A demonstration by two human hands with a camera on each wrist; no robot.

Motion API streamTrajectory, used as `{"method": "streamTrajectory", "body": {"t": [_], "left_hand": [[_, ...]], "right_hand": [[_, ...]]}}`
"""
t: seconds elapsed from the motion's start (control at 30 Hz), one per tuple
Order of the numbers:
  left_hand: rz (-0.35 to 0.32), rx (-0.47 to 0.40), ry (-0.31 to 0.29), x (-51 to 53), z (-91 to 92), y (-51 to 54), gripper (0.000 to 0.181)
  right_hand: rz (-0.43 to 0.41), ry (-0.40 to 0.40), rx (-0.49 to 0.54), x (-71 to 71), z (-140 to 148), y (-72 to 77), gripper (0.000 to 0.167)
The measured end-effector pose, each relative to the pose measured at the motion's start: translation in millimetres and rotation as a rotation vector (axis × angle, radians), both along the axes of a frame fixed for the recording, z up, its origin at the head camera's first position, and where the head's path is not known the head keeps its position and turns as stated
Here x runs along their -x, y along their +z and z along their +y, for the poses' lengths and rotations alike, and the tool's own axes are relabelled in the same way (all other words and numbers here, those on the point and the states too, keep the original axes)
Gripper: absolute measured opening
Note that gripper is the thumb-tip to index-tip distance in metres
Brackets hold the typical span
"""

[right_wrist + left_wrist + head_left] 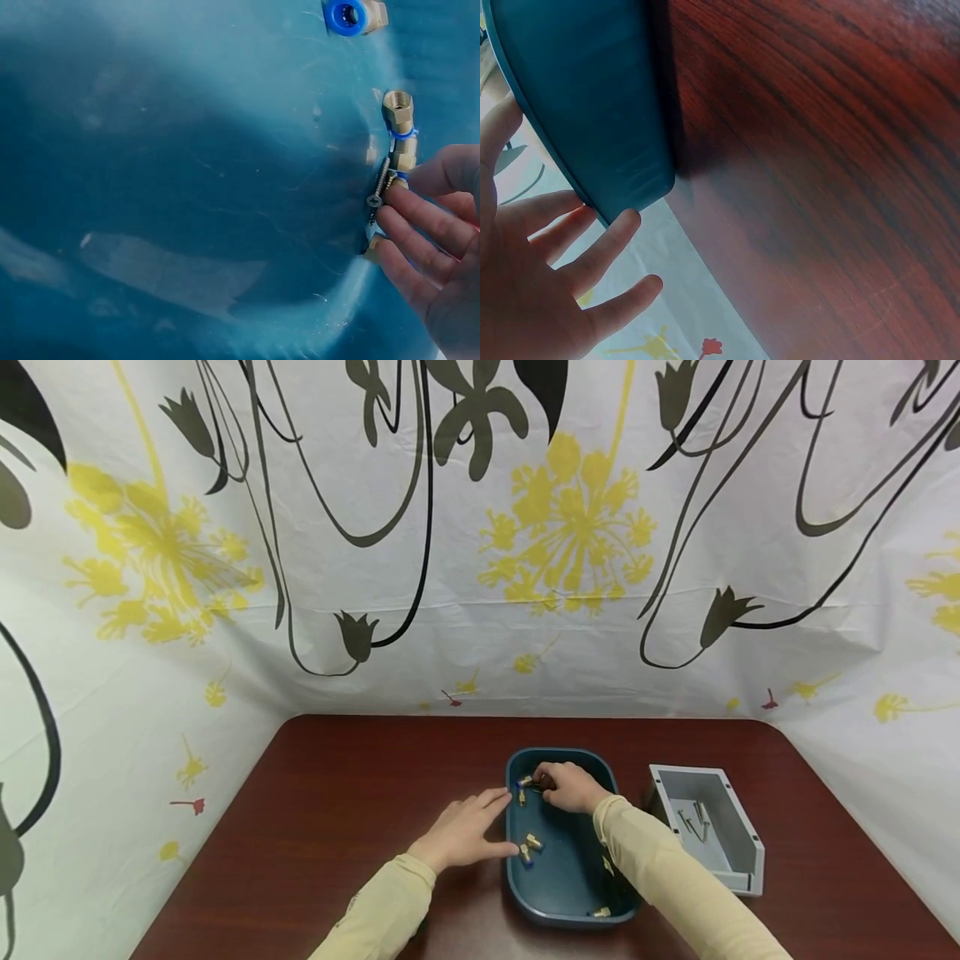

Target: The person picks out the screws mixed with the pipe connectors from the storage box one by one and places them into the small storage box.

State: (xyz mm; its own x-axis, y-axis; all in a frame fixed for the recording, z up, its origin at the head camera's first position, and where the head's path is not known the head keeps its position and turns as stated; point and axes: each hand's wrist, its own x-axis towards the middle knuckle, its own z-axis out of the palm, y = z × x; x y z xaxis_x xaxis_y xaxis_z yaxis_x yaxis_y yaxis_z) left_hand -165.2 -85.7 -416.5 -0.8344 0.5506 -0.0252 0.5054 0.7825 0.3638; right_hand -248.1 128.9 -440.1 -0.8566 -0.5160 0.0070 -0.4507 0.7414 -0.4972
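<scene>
My right hand [572, 787] reaches into the far left part of a blue-green plastic bin [558, 893]. In the right wrist view its fingers [420, 229] are extended, with tips beside a screw [383, 178] and brass fittings [398, 112] with blue rings by the bin wall. Whether the screw is held is unclear. My left hand [468, 831] is spread at the bin's left side, touching the rim with thumb and fingertips. Two more brass fittings [533, 842] lie inside near the left thumb, and another fitting [601, 912] is at the near end.
A grey open box [708, 862] holding several screws [702, 814] stands right of the bin, beyond my right forearm. Both sit on a dark reddish-brown table [360, 793]. A white curtain [420, 577] with a flower print hangs behind and at the sides.
</scene>
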Motion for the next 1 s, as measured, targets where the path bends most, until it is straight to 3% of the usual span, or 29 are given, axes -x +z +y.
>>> {"method": "streamTrajectory", "body": {"t": [0.33,0.6,1.0], "left_hand": [[-0.006,-0.007,-0.003,0.6,-0.4,-0.4,0.074],[-0.002,-0.012,-0.005,-0.2,-0.8,0.3,0.074],[-0.005,-0.016,-0.004,0.8,-0.9,-1.7,0.075]], "right_hand": [[0.015,0.021,0.012,-6.0,-1.0,-4.8,0.024],[0.02,-0.013,0.025,-6.7,-4.9,-9.3,0.022],[0.073,0.006,-0.01,-10.0,-8.9,-6.2,0.02]]}}
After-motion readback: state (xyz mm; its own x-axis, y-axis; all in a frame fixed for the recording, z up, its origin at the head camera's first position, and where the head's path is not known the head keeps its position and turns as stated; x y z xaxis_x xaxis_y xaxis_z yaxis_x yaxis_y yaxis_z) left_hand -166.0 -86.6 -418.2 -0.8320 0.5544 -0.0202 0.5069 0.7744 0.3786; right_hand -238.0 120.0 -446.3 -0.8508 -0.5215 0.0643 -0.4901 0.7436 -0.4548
